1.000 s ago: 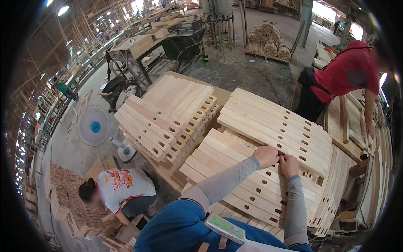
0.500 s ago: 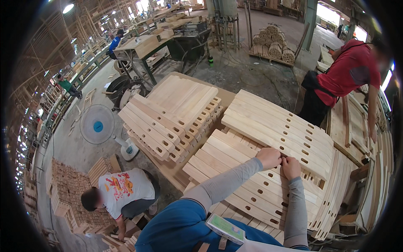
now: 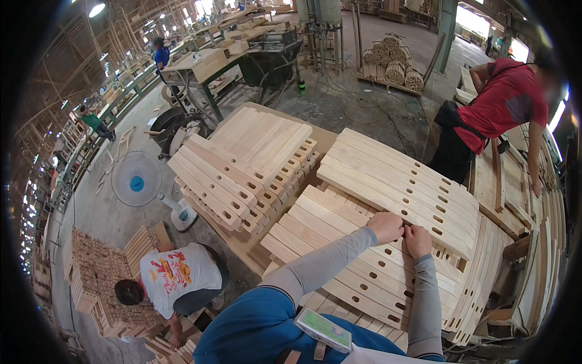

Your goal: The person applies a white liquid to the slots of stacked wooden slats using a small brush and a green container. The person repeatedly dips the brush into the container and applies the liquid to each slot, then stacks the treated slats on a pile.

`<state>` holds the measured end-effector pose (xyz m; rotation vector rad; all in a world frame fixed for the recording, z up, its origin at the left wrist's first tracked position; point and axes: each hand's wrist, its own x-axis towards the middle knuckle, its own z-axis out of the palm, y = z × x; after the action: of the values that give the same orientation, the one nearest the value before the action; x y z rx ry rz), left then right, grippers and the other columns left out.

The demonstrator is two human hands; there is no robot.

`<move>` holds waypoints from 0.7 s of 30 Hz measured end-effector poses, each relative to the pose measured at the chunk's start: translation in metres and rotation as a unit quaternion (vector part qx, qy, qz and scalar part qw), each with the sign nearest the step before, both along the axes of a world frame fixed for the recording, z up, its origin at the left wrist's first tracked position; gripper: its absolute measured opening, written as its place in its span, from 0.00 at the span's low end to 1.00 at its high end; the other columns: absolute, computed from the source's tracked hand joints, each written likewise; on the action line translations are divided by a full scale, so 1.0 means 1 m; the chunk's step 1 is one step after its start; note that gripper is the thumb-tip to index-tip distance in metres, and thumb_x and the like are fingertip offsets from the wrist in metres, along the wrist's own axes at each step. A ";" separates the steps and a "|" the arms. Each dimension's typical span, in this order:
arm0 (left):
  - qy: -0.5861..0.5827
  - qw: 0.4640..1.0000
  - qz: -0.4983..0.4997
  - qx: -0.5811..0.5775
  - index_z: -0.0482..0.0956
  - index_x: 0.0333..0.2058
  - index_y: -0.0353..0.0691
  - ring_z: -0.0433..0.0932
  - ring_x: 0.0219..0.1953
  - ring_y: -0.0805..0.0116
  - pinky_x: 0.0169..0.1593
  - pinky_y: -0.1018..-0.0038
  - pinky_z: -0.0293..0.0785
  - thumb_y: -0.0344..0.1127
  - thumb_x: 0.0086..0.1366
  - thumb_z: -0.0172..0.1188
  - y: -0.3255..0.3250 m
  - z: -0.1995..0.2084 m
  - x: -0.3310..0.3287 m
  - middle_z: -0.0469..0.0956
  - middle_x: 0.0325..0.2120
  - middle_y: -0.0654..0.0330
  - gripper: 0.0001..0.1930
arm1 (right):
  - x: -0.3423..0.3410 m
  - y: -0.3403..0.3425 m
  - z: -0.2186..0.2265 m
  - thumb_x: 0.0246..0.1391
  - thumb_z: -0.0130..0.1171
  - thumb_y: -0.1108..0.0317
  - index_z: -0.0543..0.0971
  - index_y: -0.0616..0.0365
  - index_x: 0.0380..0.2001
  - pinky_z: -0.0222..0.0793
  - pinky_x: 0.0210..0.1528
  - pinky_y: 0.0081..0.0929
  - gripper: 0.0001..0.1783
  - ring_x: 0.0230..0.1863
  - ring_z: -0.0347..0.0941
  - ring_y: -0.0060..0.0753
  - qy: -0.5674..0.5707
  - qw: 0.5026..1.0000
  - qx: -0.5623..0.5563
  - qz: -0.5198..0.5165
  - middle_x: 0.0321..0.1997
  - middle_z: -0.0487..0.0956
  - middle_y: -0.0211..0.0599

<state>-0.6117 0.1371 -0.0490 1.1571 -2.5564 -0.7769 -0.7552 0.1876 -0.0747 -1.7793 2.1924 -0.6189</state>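
My left hand [image 3: 386, 227] and my right hand [image 3: 418, 241] are close together, their fingers curled at the near edge of a stack of pale slotted boards [image 3: 379, 164]. What they pinch, if anything, is hidden by the fingers; a small dark spot shows between them. Below my hands lies a nearer stack of slotted boards [image 3: 315, 221], slightly fanned, with oval slots in a row. My left forearm crosses over this nearer stack, and my right forearm stands along its right part.
Another stack of slotted boards [image 3: 260, 136] sits to the left on the same table. Beyond it are a standing fan [image 3: 136, 182] and a crouching person in a white shirt [image 3: 182, 276]. At the right, a person in a red shirt [image 3: 509, 100] leans over wooden frames [image 3: 515, 176].
My hands stay at the same edge, hardly moved. The view has shifted slightly. The person in white at the left has bent a little lower.
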 end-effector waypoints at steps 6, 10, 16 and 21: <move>0.013 1.000 0.007 -0.019 0.76 0.18 0.37 0.76 0.26 0.53 0.31 0.62 0.71 0.42 0.53 0.48 -0.001 -0.007 -0.001 0.76 0.20 0.50 0.15 | 0.001 0.000 0.001 0.49 0.49 0.57 0.77 0.61 0.19 0.66 0.30 0.44 0.18 0.27 0.72 0.53 -0.005 1.000 0.007 0.004 0.22 0.74 0.52; 0.007 1.000 0.002 -0.017 0.76 0.18 0.37 0.76 0.26 0.53 0.31 0.62 0.71 0.42 0.53 0.49 0.000 -0.004 -0.001 0.76 0.20 0.50 0.15 | 0.000 0.000 0.001 0.49 0.49 0.57 0.77 0.61 0.18 0.66 0.30 0.44 0.18 0.26 0.72 0.53 -0.008 1.000 0.005 0.007 0.21 0.74 0.52; 0.008 1.000 -0.007 -0.003 0.76 0.19 0.37 0.76 0.26 0.53 0.32 0.61 0.71 0.43 0.53 0.48 0.000 -0.001 0.000 0.76 0.21 0.50 0.16 | 0.000 0.000 -0.002 0.48 0.51 0.57 0.77 0.62 0.17 0.65 0.25 0.40 0.18 0.22 0.71 0.51 -0.008 0.999 -0.029 0.014 0.19 0.73 0.51; -0.005 1.000 -0.009 0.002 0.76 0.19 0.36 0.76 0.27 0.53 0.32 0.61 0.71 0.43 0.54 0.48 0.001 0.003 0.000 0.76 0.21 0.49 0.16 | -0.001 0.000 -0.002 0.48 0.51 0.58 0.77 0.61 0.18 0.65 0.25 0.40 0.17 0.22 0.71 0.51 -0.002 1.000 -0.024 0.014 0.18 0.73 0.51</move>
<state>-0.6121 0.1381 -0.0459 1.1438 -2.5767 -0.7827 -0.7562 0.1873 -0.0768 -1.8281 2.1633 -0.6743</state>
